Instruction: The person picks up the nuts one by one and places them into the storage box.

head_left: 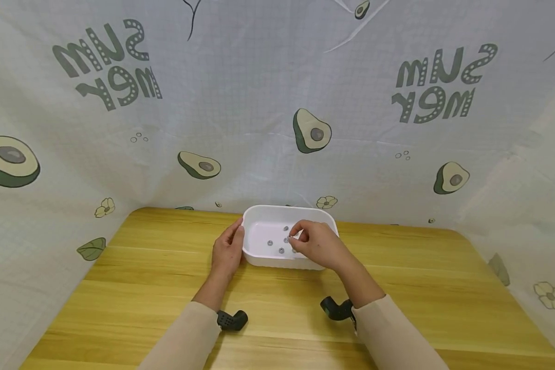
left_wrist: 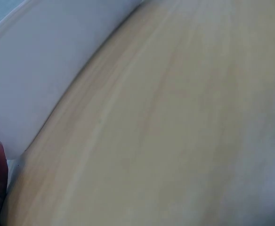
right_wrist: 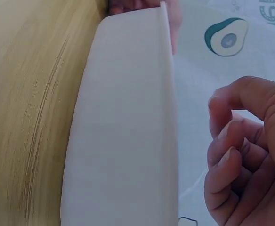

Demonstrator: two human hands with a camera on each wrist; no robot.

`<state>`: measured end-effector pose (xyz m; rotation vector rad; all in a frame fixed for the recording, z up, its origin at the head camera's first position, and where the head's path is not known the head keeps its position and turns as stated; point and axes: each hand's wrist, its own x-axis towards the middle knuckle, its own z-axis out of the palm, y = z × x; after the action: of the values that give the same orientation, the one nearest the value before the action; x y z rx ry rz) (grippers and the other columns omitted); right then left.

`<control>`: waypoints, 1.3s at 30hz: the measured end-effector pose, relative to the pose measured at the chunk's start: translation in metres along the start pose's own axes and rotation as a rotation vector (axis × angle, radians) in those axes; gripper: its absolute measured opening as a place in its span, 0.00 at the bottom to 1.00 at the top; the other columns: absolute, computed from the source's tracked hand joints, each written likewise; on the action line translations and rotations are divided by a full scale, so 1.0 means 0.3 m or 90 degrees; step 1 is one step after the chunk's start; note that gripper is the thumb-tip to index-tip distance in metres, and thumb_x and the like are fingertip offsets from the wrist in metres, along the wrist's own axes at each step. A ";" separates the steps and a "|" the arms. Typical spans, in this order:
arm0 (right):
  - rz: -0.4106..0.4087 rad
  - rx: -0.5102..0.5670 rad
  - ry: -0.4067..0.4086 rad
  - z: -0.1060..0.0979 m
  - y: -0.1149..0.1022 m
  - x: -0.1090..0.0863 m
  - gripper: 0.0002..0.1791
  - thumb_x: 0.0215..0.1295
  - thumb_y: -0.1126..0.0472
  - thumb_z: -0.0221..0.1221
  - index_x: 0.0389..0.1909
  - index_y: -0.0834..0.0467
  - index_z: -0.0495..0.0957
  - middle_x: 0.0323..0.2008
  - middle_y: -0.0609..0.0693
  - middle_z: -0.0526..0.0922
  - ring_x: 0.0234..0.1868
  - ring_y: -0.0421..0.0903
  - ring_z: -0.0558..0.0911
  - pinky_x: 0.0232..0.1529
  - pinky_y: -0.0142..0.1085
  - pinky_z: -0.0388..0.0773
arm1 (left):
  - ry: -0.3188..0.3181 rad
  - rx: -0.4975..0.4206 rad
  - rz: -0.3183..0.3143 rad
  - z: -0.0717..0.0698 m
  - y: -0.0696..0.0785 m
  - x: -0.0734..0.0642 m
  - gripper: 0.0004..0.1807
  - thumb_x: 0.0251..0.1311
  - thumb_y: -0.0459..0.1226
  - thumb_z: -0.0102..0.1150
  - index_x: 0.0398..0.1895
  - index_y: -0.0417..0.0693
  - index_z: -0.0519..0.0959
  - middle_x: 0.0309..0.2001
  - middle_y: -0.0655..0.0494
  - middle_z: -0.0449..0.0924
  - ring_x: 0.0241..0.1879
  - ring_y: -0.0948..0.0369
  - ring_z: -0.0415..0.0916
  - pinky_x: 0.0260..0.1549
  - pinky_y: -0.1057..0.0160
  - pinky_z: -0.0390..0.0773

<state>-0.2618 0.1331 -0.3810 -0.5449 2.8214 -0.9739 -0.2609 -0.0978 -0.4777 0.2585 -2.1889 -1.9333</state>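
A white plastic box (head_left: 287,262) stands on the wooden table, with several small metal nuts (head_left: 270,243) scattered on its floor. My left hand (head_left: 227,250) rests against the outside of the box's left end, its fingers fairly straight. Part of that hand shows beside the box's white wall (left_wrist: 43,70) in the left wrist view. Over the right half of the box is my right hand (head_left: 321,244), thumb and forefinger pinched together on what looks like a small nut, mostly hidden by the fingertips. In the right wrist view, its curled fingers (right_wrist: 227,150) are above the rim.
The wooden table (head_left: 166,288) stretches to both sides and in front of the box. Behind it hangs a pale curtain (head_left: 259,103) printed with avocados and lettering, close to the box's far side. Black mounts (head_left: 233,320) sit at both wrists.
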 end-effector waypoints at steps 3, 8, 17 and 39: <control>0.001 -0.005 0.006 0.010 0.010 0.029 0.06 0.68 0.57 0.64 0.43 0.54 0.82 0.23 0.47 0.79 0.22 0.44 0.72 0.24 0.34 0.69 | -0.003 -0.001 -0.001 0.002 -0.004 0.002 0.25 0.75 0.54 0.49 0.71 0.61 0.74 0.72 0.55 0.73 0.72 0.52 0.69 0.69 0.51 0.72; 0.019 -0.017 0.011 0.029 0.025 0.075 0.08 0.68 0.55 0.65 0.44 0.52 0.82 0.26 0.47 0.80 0.25 0.44 0.74 0.26 0.35 0.70 | -0.005 -0.001 0.003 0.004 -0.005 0.005 0.25 0.75 0.54 0.50 0.71 0.62 0.74 0.72 0.56 0.73 0.73 0.53 0.69 0.69 0.51 0.72; 0.051 -0.041 0.003 0.077 0.047 0.155 0.08 0.69 0.53 0.63 0.43 0.52 0.82 0.28 0.49 0.79 0.26 0.44 0.76 0.27 0.34 0.73 | -0.005 -0.002 0.004 0.008 -0.003 0.006 0.25 0.75 0.54 0.50 0.71 0.62 0.74 0.72 0.57 0.73 0.73 0.53 0.68 0.69 0.52 0.72; 0.048 -0.036 0.016 0.094 0.050 0.169 0.11 0.69 0.50 0.64 0.44 0.52 0.82 0.28 0.49 0.79 0.26 0.44 0.75 0.27 0.34 0.71 | 0.003 0.003 0.001 -0.001 -0.003 0.002 0.25 0.76 0.53 0.50 0.71 0.61 0.74 0.72 0.56 0.73 0.72 0.53 0.70 0.68 0.51 0.73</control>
<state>-0.3073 0.1091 -0.4116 -0.4306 2.8757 -0.8958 -0.2613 -0.0983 -0.4785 0.2619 -2.1901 -1.9249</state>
